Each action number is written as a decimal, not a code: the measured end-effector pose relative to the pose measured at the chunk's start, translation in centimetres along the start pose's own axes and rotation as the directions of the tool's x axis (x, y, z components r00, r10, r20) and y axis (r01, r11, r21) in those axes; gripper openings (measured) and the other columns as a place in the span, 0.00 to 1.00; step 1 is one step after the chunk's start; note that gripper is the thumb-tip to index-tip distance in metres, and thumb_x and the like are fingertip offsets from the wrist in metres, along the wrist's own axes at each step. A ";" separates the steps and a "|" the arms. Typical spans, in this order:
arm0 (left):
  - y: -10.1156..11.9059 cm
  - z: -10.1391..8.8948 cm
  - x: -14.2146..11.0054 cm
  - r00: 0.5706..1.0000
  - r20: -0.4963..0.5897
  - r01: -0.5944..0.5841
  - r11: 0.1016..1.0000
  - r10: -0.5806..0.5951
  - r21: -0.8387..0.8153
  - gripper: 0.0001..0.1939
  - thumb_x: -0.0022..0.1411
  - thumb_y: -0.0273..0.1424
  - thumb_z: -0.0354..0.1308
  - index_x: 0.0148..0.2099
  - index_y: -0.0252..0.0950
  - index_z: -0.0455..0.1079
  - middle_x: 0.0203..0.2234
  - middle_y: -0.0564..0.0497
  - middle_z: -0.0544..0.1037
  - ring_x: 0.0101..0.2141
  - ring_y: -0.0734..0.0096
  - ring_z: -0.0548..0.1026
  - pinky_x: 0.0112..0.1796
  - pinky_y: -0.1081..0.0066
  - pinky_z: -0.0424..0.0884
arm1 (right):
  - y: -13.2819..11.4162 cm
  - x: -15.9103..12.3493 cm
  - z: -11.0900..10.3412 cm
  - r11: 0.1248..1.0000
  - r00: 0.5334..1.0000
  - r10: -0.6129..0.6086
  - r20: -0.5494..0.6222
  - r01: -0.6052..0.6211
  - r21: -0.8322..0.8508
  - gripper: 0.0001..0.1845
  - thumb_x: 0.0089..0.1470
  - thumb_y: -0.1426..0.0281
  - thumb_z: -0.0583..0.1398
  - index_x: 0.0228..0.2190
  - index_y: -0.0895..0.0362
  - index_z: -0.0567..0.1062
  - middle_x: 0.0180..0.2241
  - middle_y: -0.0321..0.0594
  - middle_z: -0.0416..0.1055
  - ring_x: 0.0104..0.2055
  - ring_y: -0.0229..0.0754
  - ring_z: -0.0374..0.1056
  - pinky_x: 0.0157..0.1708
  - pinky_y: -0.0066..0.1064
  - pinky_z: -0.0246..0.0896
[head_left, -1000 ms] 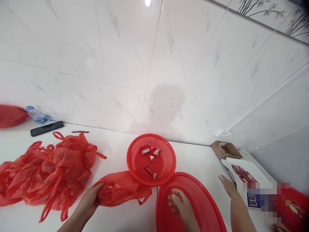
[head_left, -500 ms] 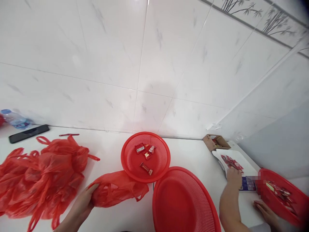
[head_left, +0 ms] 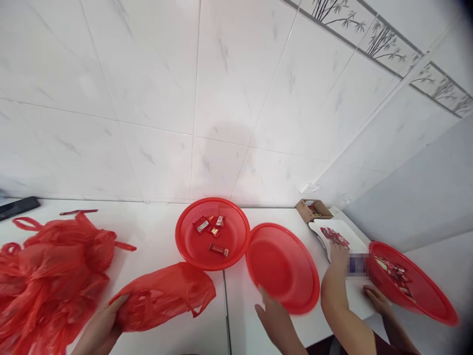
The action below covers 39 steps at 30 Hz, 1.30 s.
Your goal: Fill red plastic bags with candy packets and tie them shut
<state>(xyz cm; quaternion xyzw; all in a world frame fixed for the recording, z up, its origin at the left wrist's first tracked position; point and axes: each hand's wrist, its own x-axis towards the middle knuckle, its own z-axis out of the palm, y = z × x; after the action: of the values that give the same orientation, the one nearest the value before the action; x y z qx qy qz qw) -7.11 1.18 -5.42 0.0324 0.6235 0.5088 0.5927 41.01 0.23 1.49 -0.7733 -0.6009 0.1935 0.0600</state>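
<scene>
My left hand (head_left: 105,323) is closed on the end of a red plastic bag (head_left: 166,293), which lies limp across the white table. My right hand (head_left: 275,318) has its index finger stretched out and its thumb apart. Its fingertip is at the near rim of a red plastic basket (head_left: 275,266) with nothing inside; whether it touches the rim I cannot tell. Beside that basket, further left, a second red basket (head_left: 212,259) holds several small wrapped snacks (head_left: 218,250).
A heap of red plastic bags (head_left: 62,266) covers the table's left side, near a phone (head_left: 18,207). At right, a co-worker's hand (head_left: 338,252) reaches over red packets on a white tray (head_left: 353,234). A third basket (head_left: 432,286) and a small cardboard box (head_left: 303,212) are there too.
The red basket without contents has moved away from me, toward the wall. My right hand has come into view at its near rim. The left hand still grips the bag.
</scene>
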 end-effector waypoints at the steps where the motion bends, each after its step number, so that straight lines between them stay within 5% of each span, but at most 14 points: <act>1: 0.0 0.1 0.0 1.000 0.008 0.004 1.000 -0.004 0.020 0.05 0.56 0.20 0.58 0.34 0.32 0.74 0.25 0.47 0.81 0.25 0.61 0.80 0.25 0.69 0.77 | -1.6 -0.9 2.1 1.000 1.000 -0.014 0.018 0.014 -0.006 0.25 0.57 0.61 0.56 0.56 0.44 0.67 0.63 0.40 0.57 0.65 0.54 0.51 0.58 0.45 0.56; 5: 0.1 0.5 -0.6 1.000 0.007 -0.017 0.999 0.017 0.033 0.05 0.57 0.20 0.57 0.32 0.32 0.72 0.23 0.48 0.81 0.24 0.62 0.79 0.25 0.69 0.77 | -6.6 -1.1 6.2 0.998 0.999 -0.019 0.046 0.022 -0.059 0.33 0.55 0.67 0.53 0.61 0.58 0.60 0.66 0.49 0.49 0.66 0.51 0.50 0.60 0.41 0.53; 11: 0.6 0.1 -1.6 0.999 -0.023 -0.038 0.999 0.038 -0.016 0.06 0.58 0.19 0.56 0.30 0.32 0.72 0.21 0.48 0.80 0.22 0.62 0.78 0.23 0.69 0.76 | -12.0 2.1 7.7 0.971 0.973 -0.223 -0.053 0.227 0.074 0.33 0.55 0.70 0.52 0.63 0.55 0.57 0.67 0.42 0.45 0.66 0.44 0.49 0.59 0.33 0.54; 16: 1.7 -0.5 -1.6 0.998 -0.035 -0.045 0.997 0.043 -0.065 0.07 0.57 0.18 0.56 0.32 0.33 0.73 0.23 0.49 0.81 0.23 0.63 0.79 0.24 0.68 0.77 | -13.6 2.4 10.4 0.965 0.964 -0.260 0.053 0.258 0.048 0.28 0.55 0.70 0.53 0.58 0.54 0.65 0.65 0.44 0.52 0.59 0.48 0.61 0.52 0.34 0.60; 20: 2.6 -0.4 -1.6 0.995 -0.052 -0.087 0.992 0.083 -0.095 0.08 0.57 0.19 0.55 0.34 0.35 0.73 0.23 0.51 0.80 0.23 0.65 0.78 0.26 0.69 0.77 | -12.4 0.9 10.4 0.969 0.968 -0.248 -0.031 0.248 -0.004 0.18 0.57 0.70 0.51 0.48 0.51 0.73 0.53 0.41 0.68 0.47 0.44 0.70 0.42 0.31 0.63; 23: 3.1 0.1 -1.6 0.995 -0.049 -0.088 0.991 0.084 -0.102 0.08 0.58 0.19 0.54 0.33 0.34 0.73 0.23 0.51 0.80 0.22 0.67 0.78 0.28 0.70 0.77 | -10.4 -1.4 10.1 0.974 0.974 -0.227 -0.025 0.227 -0.011 0.16 0.57 0.69 0.51 0.44 0.51 0.74 0.48 0.40 0.70 0.44 0.44 0.70 0.40 0.30 0.63; 32: 4.5 3.3 -2.5 0.998 -0.006 -0.055 0.986 0.055 -0.159 0.09 0.60 0.18 0.54 0.31 0.33 0.72 0.23 0.52 0.79 0.23 0.72 0.77 0.27 0.75 0.76 | -1.0 -9.3 10.4 0.997 0.970 -0.068 0.234 0.058 0.047 0.15 0.53 0.66 0.55 0.40 0.51 0.77 0.46 0.41 0.73 0.45 0.45 0.71 0.43 0.30 0.62; 35: 4.8 4.7 -3.0 1.000 -0.002 -0.027 0.984 0.027 -0.174 0.09 0.60 0.18 0.54 0.31 0.33 0.72 0.24 0.52 0.79 0.24 0.73 0.76 0.28 0.75 0.76 | 0.3 -9.5 9.7 0.996 0.954 0.019 0.300 -0.045 0.078 0.13 0.52 0.66 0.55 0.36 0.49 0.78 0.36 0.38 0.77 0.41 0.45 0.73 0.38 0.31 0.62; 39: 5.0 6.0 -3.3 0.999 0.017 -0.027 0.975 0.032 -0.220 0.09 0.61 0.20 0.53 0.32 0.33 0.73 0.24 0.53 0.79 0.24 0.74 0.76 0.29 0.76 0.75 | -0.2 -7.6 10.0 0.994 0.988 0.069 0.139 -0.080 0.078 0.10 0.49 0.65 0.57 0.34 0.49 0.77 0.33 0.37 0.77 0.36 0.48 0.73 0.33 0.33 0.60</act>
<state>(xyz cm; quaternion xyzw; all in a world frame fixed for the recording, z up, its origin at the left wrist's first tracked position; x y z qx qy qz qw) -4.32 5.07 1.62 -0.0187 0.5568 0.5830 0.5913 35.55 -8.38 -5.85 -0.7770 -0.5657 0.2726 0.0439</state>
